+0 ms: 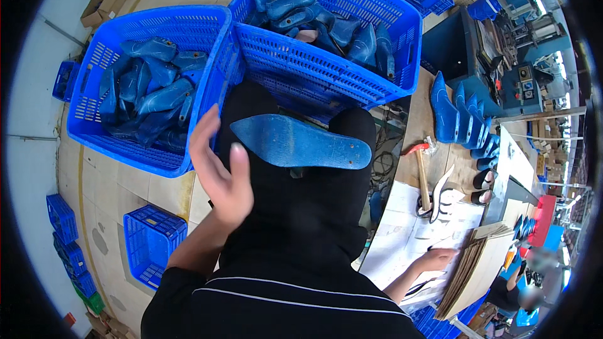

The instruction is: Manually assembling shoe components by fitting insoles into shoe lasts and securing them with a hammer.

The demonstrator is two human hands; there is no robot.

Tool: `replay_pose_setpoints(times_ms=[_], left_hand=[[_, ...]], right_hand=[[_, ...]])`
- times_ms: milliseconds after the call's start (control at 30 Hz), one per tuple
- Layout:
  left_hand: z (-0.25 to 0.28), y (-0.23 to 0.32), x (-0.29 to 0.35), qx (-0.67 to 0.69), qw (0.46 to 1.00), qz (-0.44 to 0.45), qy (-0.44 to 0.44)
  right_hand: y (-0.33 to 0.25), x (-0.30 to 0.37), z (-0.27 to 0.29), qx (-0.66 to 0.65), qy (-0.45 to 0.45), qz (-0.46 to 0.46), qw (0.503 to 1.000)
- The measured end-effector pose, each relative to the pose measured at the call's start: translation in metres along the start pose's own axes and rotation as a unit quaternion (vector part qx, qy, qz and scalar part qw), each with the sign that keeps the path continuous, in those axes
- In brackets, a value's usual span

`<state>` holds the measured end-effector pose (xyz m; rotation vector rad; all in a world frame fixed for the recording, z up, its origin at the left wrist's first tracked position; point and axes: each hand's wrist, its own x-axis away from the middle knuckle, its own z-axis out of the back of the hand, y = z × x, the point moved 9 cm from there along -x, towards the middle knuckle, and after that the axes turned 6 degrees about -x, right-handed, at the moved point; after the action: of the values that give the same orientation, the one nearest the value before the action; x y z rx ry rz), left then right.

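A blue shoe last (300, 142) rests sole up across my thighs, its pointed toe toward the left. Just beside that toe, my left hand (223, 179) is raised with fingers apart and nothing in it. My right hand (435, 260) reaches over the white-covered worktable (402, 220) on the right, fingers stretched toward a stack of brown boards (477, 270). I see nothing held in it, though its underside is hidden. A hammer (423, 179) with a wooden handle lies on the table ahead of that hand, beside curved white and dark strips (445, 193).
Two blue crates, one at left (213, 88) and one ahead (326, 66), hold many blue lasts. More blue lasts (445, 113) stand in a row at the table's far end. A smaller blue crate (154, 245) sits on the floor at left. People work at far right.
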<state>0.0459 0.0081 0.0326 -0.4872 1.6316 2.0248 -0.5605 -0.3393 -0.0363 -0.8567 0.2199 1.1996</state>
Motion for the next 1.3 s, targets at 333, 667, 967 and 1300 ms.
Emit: replay_pose_setpoints(times_ms=[333,667,967,1300], left_hand=[[-0.109,0.069,0.102,0.487,0.475,0.500,-0.536],[-0.037,0.071,0.028,0.436,0.645,0.156,-0.608],[-0.042,0.034,0.033,0.250,0.683,0.195,-0.657],[-0.042,0.040,0.035,0.552,0.614,0.260,-0.501]], right_hand=[[-0.395,0.171,0.075,-0.464,-0.299,0.502,0.666],[-0.436,0.219,0.043,-0.375,-0.517,0.556,0.532],[-0.444,0.199,0.052,-0.323,-0.389,0.638,0.581],[-0.443,0.219,0.033,-0.429,-0.494,0.554,0.516]])
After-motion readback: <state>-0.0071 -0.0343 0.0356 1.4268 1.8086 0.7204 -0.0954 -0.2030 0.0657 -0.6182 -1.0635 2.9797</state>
